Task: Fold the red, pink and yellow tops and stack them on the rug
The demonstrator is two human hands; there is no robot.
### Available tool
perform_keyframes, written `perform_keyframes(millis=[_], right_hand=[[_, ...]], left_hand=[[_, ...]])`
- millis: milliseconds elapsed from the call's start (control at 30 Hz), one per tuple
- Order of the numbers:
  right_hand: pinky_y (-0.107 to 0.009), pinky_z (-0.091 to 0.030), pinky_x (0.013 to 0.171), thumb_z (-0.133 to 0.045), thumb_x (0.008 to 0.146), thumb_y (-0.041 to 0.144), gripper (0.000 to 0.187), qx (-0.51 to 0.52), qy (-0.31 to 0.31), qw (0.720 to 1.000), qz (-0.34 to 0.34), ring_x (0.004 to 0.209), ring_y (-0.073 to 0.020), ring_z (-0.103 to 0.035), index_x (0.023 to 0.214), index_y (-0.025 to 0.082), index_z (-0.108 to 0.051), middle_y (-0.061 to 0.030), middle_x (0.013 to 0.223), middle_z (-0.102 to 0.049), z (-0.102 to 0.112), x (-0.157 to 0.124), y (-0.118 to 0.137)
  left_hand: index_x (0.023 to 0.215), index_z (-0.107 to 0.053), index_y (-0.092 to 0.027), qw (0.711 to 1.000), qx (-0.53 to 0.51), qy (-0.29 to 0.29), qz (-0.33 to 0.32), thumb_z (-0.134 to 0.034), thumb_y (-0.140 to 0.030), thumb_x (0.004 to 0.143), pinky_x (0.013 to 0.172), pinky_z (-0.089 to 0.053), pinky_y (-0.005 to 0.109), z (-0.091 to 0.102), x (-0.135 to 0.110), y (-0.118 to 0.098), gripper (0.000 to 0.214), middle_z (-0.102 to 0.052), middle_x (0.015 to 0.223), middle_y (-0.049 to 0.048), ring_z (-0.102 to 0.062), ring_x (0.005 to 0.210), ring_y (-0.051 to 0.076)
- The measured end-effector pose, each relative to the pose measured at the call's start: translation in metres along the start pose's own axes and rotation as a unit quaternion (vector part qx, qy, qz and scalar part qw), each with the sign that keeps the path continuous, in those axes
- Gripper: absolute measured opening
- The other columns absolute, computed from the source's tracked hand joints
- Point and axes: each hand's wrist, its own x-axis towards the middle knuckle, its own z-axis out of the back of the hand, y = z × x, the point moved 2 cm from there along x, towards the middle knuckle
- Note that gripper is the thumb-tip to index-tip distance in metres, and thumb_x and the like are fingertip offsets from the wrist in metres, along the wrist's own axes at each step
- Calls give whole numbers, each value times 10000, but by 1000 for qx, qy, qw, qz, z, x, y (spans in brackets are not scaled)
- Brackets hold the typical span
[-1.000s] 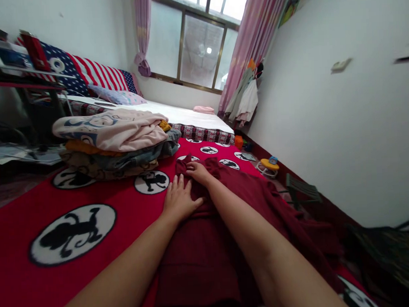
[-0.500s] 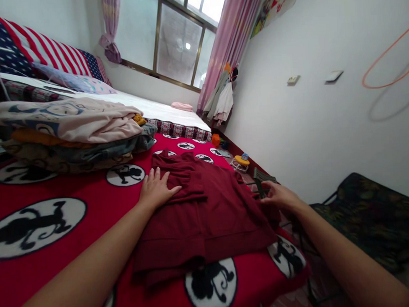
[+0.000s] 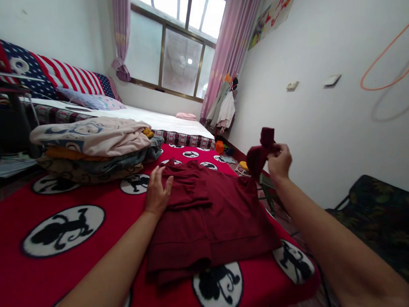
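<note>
- In the head view, a maroon long-sleeved top (image 3: 231, 215) is laid out on a red monkey-print blanket (image 3: 14, 272), with its hem turned toward the wearer of the camera.
- Its left side appears to have been turned inward already: a folded panel (image 3: 179, 255) is stacked over the body, and gathered cloth, probably a sleeve, is doubled back on top of it.
- The right side has not been folded over; the body there is spread flat, and the right sleeve (image 3: 256, 159) is lifted clear of the blanket.
- The left hand (image 3: 158, 191) is rested at the left edge of the top, its fingers loosely spread and nothing gripped.
- By the right hand (image 3: 279, 160) the sleeve is pinched near its end and held up beyond the right edge.
- Folding is therefore judged to be about half done: the left side is dealt with, while the right side and any final doubling are left.
- Beside it, to the left, a pile of folded clothes (image 3: 97, 146) is stacked, topped by a pale pink garment; these seem finished.
</note>
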Motion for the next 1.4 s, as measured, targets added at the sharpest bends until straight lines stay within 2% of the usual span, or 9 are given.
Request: perform_keyframes(millis=[67,167,233,400,567,733,967,1200,1400], right_hand=[[-286,-499,778,-469,867,171,533,204,117,969,81,885,-157,-641,1393,143,-387,-112,1101,-680,-19,-19,55],[-323,-507,889,-652,798,228,631,327,377,839,219,1014,-166,-637,1392,271,-443,-42,1212,-646,-33,-67,118],[-343,-493,946,-671,799,263,518,355,423,799,238,1096,-181,-619,1303,267,-553,-40,1258,-630,-35,-92,127],[-403,-487,931,-646,815,305,257,209,300,922,128,1014,-228,-648,1040,192,-697,-81,1063,-714,-48,-117,48],[-358,-488,862,-632,825,370,258,85,318,939,94,947,-218,-638,1000,190,-690,-75,1008,-692,-34,-148,-14],[-361,-450,876,-673,798,423,313,-65,365,914,162,1006,-247,-572,1041,226,-683,-74,1036,-623,10,-180,-11],[-305,-410,721,-520,869,218,181,-198,410,879,138,886,-229,-627,1018,193,-621,-68,942,-662,12,-193,-22],[-261,-371,633,-518,835,223,110,-77,371,924,57,699,-174,-625,829,205,-626,-21,741,-678,7,-159,-14],[-230,-355,567,-539,805,215,94,96,363,925,62,595,-127,-576,762,205,-622,14,644,-642,4,-164,45]], left_hand=[[1382,-375,-137,995,-64,-73,22,-295,-443,971,1139,-315,350,10,2,6,518,-412,1437,165,-399,1356,216],[1435,-274,-140,975,-150,-148,66,-243,-439,987,1134,-323,349,23,5,19,540,-362,1473,167,-403,1353,208],[1446,-257,-135,958,-188,-196,92,-254,-431,988,1153,-287,366,31,7,31,545,-333,1496,164,-357,1383,219],[1365,-395,-86,940,-64,-274,195,-516,-328,872,1148,-243,513,43,10,51,563,-397,1423,214,-345,1360,332],[1257,-571,-202,988,124,-88,24,-525,-324,881,1145,-208,552,33,5,18,398,-447,1446,131,-310,1392,333],[1366,-488,-161,969,214,124,-29,-541,-502,855,1132,-143,610,7,-2,-10,616,-642,1235,154,-453,1289,346],[1015,-735,-232,946,253,192,-63,-567,-426,850,966,-406,453,9,2,-9,305,-724,955,85,-646,964,294],[1016,-744,-266,970,188,156,-2,-557,-438,853,745,-487,305,20,32,-21,303,-735,1004,49,-673,910,249],[1037,-735,-172,973,212,75,-43,-561,-414,836,830,-485,460,65,105,-35,360,-701,978,121,-612,918,294]])
